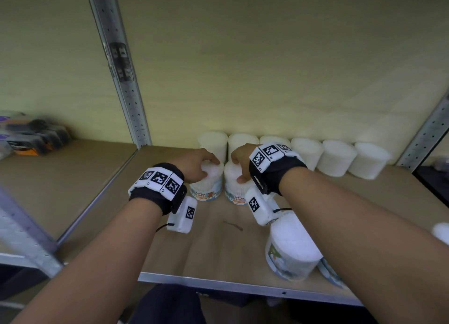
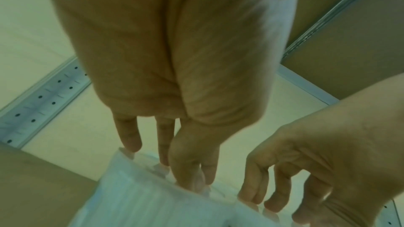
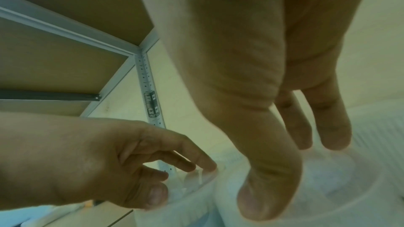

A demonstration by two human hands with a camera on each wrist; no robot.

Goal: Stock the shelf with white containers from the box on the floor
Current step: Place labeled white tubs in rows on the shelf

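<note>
Two white containers with "Cotton Buds" labels stand side by side on the shelf board (image 1: 206, 246). My left hand (image 1: 206, 164) (image 2: 161, 165) grips the lid of the left container (image 1: 206, 192) (image 2: 142, 199) from above. My right hand (image 1: 237, 168) (image 3: 301, 173) grips the lid of the right container (image 1: 234, 192) (image 3: 338, 187), thumb on the near rim and fingers over the far rim. Both containers stand just in front of a row of several white containers (image 1: 308, 153) along the back wall. The box on the floor is out of view.
Another white container (image 1: 294, 246) stands near the front edge at the right, under my right forearm. A metal upright (image 1: 126, 80) bounds the bay on the left, another upright (image 1: 427, 134) on the right. Dark packaged goods (image 1: 31, 139) lie on the neighbouring left shelf.
</note>
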